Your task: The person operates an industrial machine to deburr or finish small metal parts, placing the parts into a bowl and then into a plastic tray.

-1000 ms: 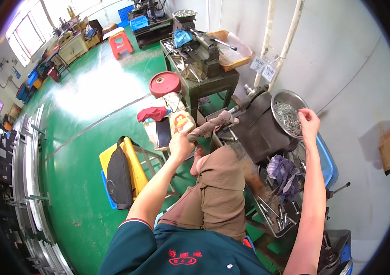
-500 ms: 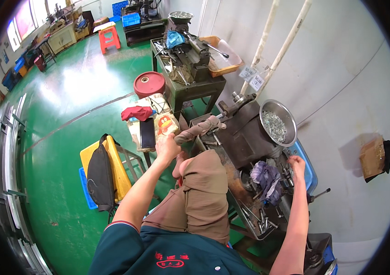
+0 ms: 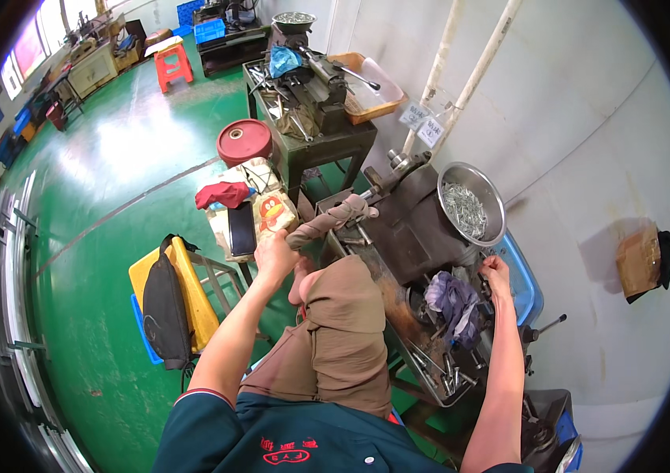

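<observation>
The left hand [image 3: 273,254] was closed around the near end of a cloth-wrapped lever handle [image 3: 327,221] that slanted up and to the right toward the dark machine [image 3: 417,229] in front of the seated person. The right hand [image 3: 497,273] was reaching out to the machine's right side, just below the rim of a round metal bowl [image 3: 499,211] heaped with small shiny parts; its fingers were curled, but whether they gripped anything could not be told. A crumpled grey-blue rag [image 3: 451,299] lay on the machine just left of that hand, and a blue bin [image 3: 525,285] stood right behind it against the white wall. The person's knee in brown trousers [image 3: 343,315] rose between the two forearms. To the left of the lever, a pale bag with a cartoon penguin [image 3: 268,217] sat beside a red cloth [image 3: 223,194] and a dark flat case. Further left, a black bag [image 3: 163,303] leaned on a yellow crate [image 3: 193,303] on the green floor [image 3: 98,197]. Behind stood a work surface [image 3: 311,134] carrying another machine, with a red disc [image 3: 244,142] propped at its left side
</observation>
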Available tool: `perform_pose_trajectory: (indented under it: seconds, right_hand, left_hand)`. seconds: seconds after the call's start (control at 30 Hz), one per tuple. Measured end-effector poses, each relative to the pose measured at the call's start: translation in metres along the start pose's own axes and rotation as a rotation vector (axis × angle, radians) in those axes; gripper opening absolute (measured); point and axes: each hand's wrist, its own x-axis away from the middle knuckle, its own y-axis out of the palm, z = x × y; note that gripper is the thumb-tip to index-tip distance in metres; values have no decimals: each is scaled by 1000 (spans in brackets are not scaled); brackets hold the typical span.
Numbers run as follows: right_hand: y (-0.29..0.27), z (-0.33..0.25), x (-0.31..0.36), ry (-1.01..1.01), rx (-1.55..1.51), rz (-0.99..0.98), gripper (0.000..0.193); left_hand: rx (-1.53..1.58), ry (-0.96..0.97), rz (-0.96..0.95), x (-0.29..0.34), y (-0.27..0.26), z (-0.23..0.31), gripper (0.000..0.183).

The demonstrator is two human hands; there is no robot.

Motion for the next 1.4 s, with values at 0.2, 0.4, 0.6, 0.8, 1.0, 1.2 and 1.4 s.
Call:
perform_pose_trajectory:
  seconds: [0.2, 0.4, 0.6, 0.8, 1.0, 1.2, 1.4]
  right_hand:
    - [4, -1, -4, -10, -38, -14, 15]
    - [3, -2, -2, -13, -51, -118, 17]
    - [6, -8, 2, -17, -14, -142, 17]
    - [9, -7, 1, -30, 15, -81, 17]
    - [6, 1, -3, -74, -12, -110, 18]
    - [9, -2, -3, -74, -30, -109, 20]
    - [10, -2, -4, -85, -9, -52, 21]
  left_hand:
    - [-2, -3, 23, -2, 4, -2, 30]
    - [23, 23, 48, -3, 9, -6, 24]
    - [10, 23, 63, -3, 7, -6, 29]
    - [12, 34, 52, -3, 7, -5, 30]
    - [17, 31, 37, -2, 6, -5, 30]
    - [23, 15, 40, 0, 4, -4, 31]
    - [23, 24, 41, -1, 4, -3, 30]
